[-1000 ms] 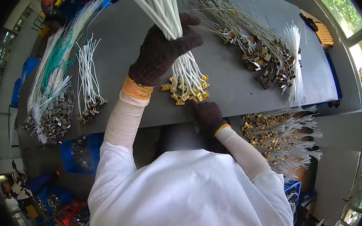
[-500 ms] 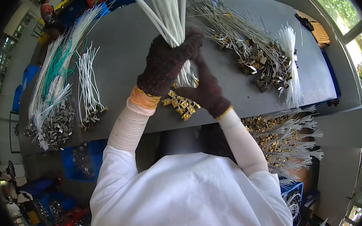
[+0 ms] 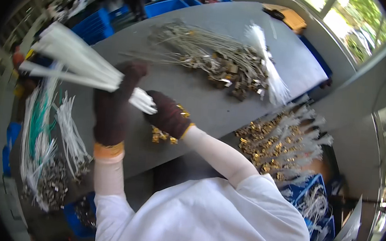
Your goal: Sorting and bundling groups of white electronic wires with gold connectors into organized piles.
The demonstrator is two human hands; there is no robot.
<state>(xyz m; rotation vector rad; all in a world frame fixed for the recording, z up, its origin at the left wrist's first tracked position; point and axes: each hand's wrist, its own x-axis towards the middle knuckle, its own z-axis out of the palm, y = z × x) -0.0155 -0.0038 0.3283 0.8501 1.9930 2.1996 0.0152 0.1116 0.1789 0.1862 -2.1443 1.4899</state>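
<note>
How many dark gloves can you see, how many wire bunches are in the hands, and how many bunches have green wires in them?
Dark gloves: 2, on the left hand and the right hand
White wire bunch held in the hands: 1
Green-and-white bunch on the table: 1
Total: 4

Gloves: left hand (image 3: 113,109), right hand (image 3: 168,115) dark brown, orange cuffs
Held wire bundle (image 3: 76,66): white
Terminals (image 3: 164,134): gold
Table (image 3: 212,108): grey
Crates (image 3: 166,5), twelve o'clock: blue
</note>
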